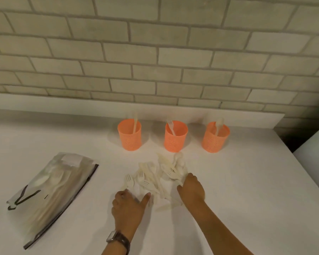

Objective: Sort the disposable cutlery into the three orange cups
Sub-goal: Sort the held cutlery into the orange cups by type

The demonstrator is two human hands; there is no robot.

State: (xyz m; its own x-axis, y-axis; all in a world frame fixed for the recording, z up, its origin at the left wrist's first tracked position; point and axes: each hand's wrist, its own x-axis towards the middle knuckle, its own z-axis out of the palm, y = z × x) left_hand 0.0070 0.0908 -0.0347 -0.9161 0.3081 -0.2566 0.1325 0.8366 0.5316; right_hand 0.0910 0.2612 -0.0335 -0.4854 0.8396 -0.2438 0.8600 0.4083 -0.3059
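A row stands at the back of the bench (247, 190), just before the wall (155, 61): the left cup (129, 139) holds what may be a knife (135, 124), the middle cup (175, 140) a fork (171, 127), the right cup (215, 141) a spoon (218, 126). The cutlery heap (155, 179) lies before the middle and right cups. A bag (50, 196) lies well left of the heap. The left hand (127, 205) sits at the heap's near left edge, the right hand (191, 190) at its near right.

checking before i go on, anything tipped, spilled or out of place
Nothing stands out. The left cup, middle cup and right cup stand upright, one utensil in each. The cutlery pile lies unsorted before them, left hand and right hand at it.
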